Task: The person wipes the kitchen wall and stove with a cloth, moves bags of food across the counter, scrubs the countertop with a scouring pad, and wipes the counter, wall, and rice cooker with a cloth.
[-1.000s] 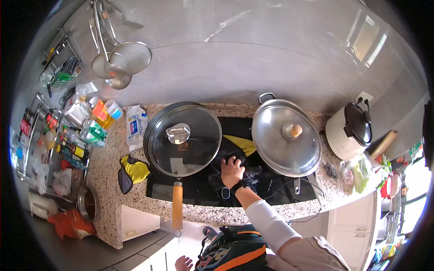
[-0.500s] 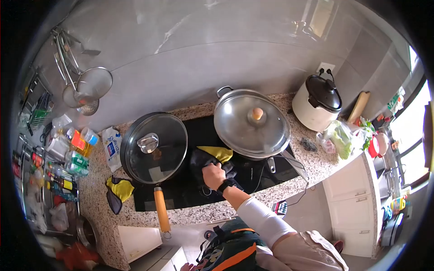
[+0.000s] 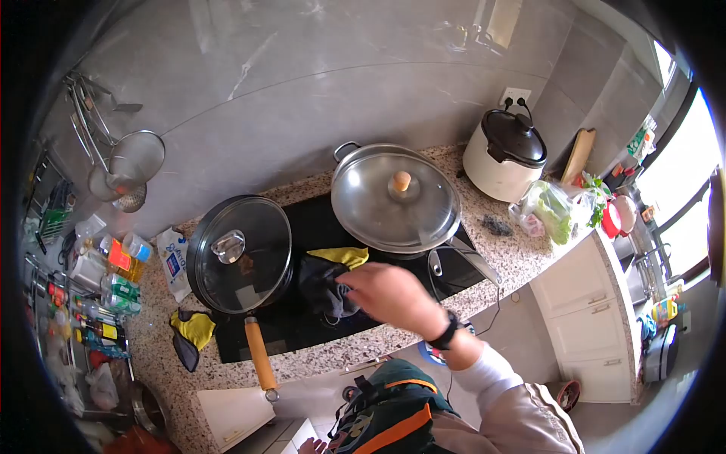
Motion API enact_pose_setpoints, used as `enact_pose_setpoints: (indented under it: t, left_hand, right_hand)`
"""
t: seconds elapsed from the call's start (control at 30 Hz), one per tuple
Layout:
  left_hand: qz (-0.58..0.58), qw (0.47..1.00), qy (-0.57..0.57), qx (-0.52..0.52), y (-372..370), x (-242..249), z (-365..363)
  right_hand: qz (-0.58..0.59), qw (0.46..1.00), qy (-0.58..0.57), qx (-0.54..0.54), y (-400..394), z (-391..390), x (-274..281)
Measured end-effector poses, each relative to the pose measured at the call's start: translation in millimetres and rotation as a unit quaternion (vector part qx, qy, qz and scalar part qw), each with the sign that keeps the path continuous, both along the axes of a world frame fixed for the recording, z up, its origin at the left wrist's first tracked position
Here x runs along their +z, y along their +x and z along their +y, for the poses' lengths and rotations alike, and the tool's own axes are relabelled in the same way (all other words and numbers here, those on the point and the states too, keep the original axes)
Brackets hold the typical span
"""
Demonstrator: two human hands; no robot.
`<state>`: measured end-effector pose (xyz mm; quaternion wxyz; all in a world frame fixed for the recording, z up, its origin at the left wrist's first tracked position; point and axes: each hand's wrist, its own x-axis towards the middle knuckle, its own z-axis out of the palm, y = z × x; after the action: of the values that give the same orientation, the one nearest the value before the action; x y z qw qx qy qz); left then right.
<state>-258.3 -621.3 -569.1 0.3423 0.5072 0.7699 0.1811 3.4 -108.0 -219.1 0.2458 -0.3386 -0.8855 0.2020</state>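
Note:
My right hand (image 3: 393, 296) is over the front of the black cooktop (image 3: 308, 219), its fingertips at the right edge of a grey and yellow cloth (image 3: 325, 284). Its fingers are blurred, so whether they grip the cloth is unclear. Behind the hand stands a large steel pan with a domed lid (image 3: 370, 204) and wooden knob. To the left, a black pan with a glass lid (image 3: 261, 265) has its wooden handle (image 3: 259, 352) pointing toward me. Low in the view, my left hand (image 3: 311, 446) shows only in part beside the dark green apron.
A second yellow and grey cloth (image 3: 195, 331) lies on the left counter near a white packet (image 3: 174, 265). Bottles (image 3: 121, 295) crowd the far left. At the right are a cream cooker (image 3: 499, 170) and bagged vegetables (image 3: 556, 212). Strainers (image 3: 136, 157) hang on the wall.
My right hand has lifted off the cloth's middle and shifted right, its wrist now farther right. The camera view has also shifted, moving the pans left in the picture.

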Motion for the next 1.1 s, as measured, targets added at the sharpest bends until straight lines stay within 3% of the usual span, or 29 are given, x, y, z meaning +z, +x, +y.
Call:
enact_pose_setpoints:
  t: [0.2, 0.23, 0.37, 0.43, 0.5, 0.57, 0.63, 0.7, 0.77, 0.8, 0.83, 0.9, 0.93, 0.97, 1.03, 1.1]
  left_hand:
    - [0.107, 0.985, 0.073, -0.118, 3.8, 18.5, 8.2]
    - [0.107, 0.985, 0.073, -0.117, 3.4, 21.1, 9.9]
    - [0.074, 0.985, 0.083, -0.133, -6.3, 25.7, 18.4]
    - [0.065, 0.984, 0.086, -0.139, -11.4, 27.0, 21.2]
    - [0.096, 0.990, 0.005, -0.106, -13.2, 20.0, 15.6]
    - [0.117, 0.990, 0.010, -0.081, -10.7, 7.6, 13.3]
    - [0.126, 0.983, 0.103, -0.090, -8.8, 8.8, 12.6]
    - [0.109, 0.989, 0.057, -0.087, -9.2, 2.7, 8.3]
    - [-0.033, 0.998, 0.054, -0.004, -14.5, -36.9, -3.2]
    - [-0.143, 0.985, 0.077, 0.054, -18.5, -61.8, -7.9]
    - [-0.140, 0.986, 0.076, 0.057, -19.5, -59.2, -9.7]
    - [-0.343, 0.902, 0.035, 0.260, -10.8, -44.0, 2.2]
    - [-0.410, 0.787, -0.047, 0.458, 8.5, 19.9, 36.2]
    - [-0.408, 0.785, -0.042, 0.463, 6.1, 20.5, 36.6]
    - [-0.466, 0.682, -0.066, 0.560, -5.8, 22.8, 36.8]
    - [-0.491, 0.660, -0.041, 0.567, -4.8, 26.1, 24.1]
  right_hand:
    - [-0.008, 0.986, 0.015, -0.164, 99.4, 5.5, 63.7]
    - [0.019, 0.978, -0.043, -0.202, 108.4, 2.9, 77.2]
    - [-0.041, 0.972, 0.035, -0.230, 141.3, -2.9, 107.0]
    - [-0.031, 0.960, -0.017, -0.276, 159.2, -16.2, 125.6]
    - [-0.037, 0.954, 0.052, -0.293, 190.7, -26.7, 128.9]
    - [-0.101, 0.932, 0.106, -0.332, 213.3, -53.9, 138.4]
    - [-0.142, 0.929, 0.048, -0.339, 236.7, -84.4, 143.6]
    - [-0.152, 0.938, -0.032, -0.311, 232.4, -105.6, 141.5]
    - [-0.170, 0.947, -0.124, -0.243, 204.7, -104.8, 129.2]
    - [-0.146, 0.966, -0.155, -0.149, 192.1, -96.4, 106.1]
    - [-0.119, 0.974, -0.185, -0.054, 177.8, -84.3, 71.8]
    - [-0.078, 0.945, -0.311, 0.056, 125.4, -67.0, 14.1]
    - [-0.101, 0.948, -0.285, 0.099, 96.7, -57.5, -24.8]
    - [-0.088, 0.975, -0.161, 0.122, 68.9, -49.0, -70.7]
    - [-0.098, 0.992, -0.058, 0.053, -2.0, -27.2, -87.4]
    - [0.022, 0.997, -0.067, 0.040, -56.3, 4.2, -141.9]
